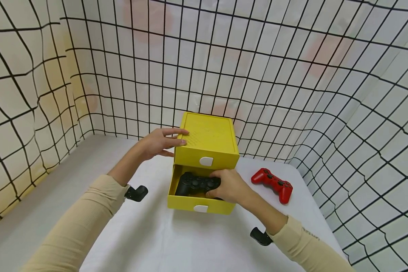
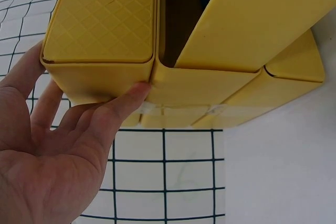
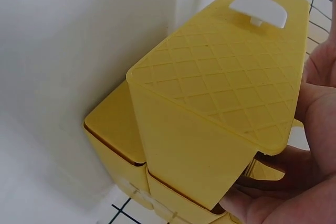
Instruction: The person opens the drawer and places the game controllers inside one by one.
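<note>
A yellow drawer unit [image 1: 210, 130] stands on the white surface, a drawer [image 1: 181, 202] below its top one pulled out. Inside that drawer lies a black game controller [image 1: 192, 183]. My right hand [image 1: 230, 186] reaches in over the drawer's right side and grips the controller's right end, thumb toward the front. In the right wrist view, the drawer front [image 3: 226, 77] hides the controller from sight. My left hand [image 1: 158, 144] rests against the unit's upper left, fingers extended over the top edge and along the side. Its fingers [image 2: 123, 103] touch the yellow side in the left wrist view.
A red game controller [image 1: 272, 185] lies on the surface right of the unit. Black wire mesh [image 1: 204, 75] rises behind and along both sides, backed by white sheeting. A closed bottom drawer [image 2: 299, 61] sits under the pulled-out one. Both wrists carry black camera mounts [image 1: 137, 193].
</note>
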`<action>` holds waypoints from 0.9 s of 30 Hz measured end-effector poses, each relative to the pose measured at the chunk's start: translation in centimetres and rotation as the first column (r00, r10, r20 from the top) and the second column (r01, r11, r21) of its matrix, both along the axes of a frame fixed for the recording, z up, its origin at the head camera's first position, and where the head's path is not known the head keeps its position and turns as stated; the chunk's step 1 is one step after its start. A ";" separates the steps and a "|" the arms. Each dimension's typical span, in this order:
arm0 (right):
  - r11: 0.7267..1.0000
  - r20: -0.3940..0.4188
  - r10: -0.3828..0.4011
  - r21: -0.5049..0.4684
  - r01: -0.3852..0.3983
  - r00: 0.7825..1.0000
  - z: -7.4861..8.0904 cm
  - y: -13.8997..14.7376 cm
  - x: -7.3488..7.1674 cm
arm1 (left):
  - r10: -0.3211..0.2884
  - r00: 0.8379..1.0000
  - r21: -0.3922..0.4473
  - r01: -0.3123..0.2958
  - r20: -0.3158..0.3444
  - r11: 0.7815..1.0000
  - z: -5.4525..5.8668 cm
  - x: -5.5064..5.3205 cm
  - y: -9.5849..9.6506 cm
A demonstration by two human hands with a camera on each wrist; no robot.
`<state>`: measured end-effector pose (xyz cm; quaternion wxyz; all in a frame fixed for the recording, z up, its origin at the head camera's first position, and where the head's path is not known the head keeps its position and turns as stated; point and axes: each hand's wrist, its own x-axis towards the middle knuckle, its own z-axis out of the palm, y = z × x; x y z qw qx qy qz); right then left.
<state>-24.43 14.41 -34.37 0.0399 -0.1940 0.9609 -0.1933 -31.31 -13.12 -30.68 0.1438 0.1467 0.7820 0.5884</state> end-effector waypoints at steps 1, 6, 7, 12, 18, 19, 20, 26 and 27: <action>1.000 0.001 -0.003 0.000 0.003 1.000 0.0 0.0 0.0 | -0.001 1.000 -0.001 0.001 -0.001 1.000 0.0 0.0 0.0; 1.000 -0.002 -0.008 0.016 0.008 1.000 0.2 -0.1 0.1 | 0.000 1.000 -0.008 0.000 -0.006 1.000 -0.1 0.0 0.0; 1.000 -0.004 -0.011 0.026 0.011 1.000 0.4 0.0 0.2 | 0.000 1.000 -0.008 0.000 -0.006 1.000 -0.1 0.0 0.0; 0.998 -0.012 -0.032 0.061 0.033 0.999 1.6 0.4 0.6 | -0.004 1.000 0.001 0.004 -0.005 1.000 -0.1 -0.1 -0.1; 0.998 -0.019 -0.047 0.051 0.048 0.999 2.6 1.4 1.5 | -0.011 1.000 0.001 0.011 -0.013 1.000 -0.2 -0.2 0.0; 0.997 -0.022 -0.049 0.050 0.051 0.999 2.6 1.6 1.7 | -0.011 1.000 0.001 0.011 -0.014 1.000 -0.2 -0.2 0.0; 0.997 -0.022 -0.053 0.054 0.054 0.998 2.7 1.8 1.8 | -0.011 1.000 0.001 0.011 -0.014 1.000 -0.2 -0.2 0.0; 0.993 -0.006 -0.079 0.083 0.079 0.997 2.8 2.9 2.7 | -0.008 1.000 0.009 0.008 -0.008 1.000 -0.1 -0.1 0.0; 0.992 0.000 -0.085 0.088 0.085 0.996 2.8 3.1 2.8 | -0.007 1.000 0.011 0.007 -0.006 1.000 -0.1 -0.1 0.0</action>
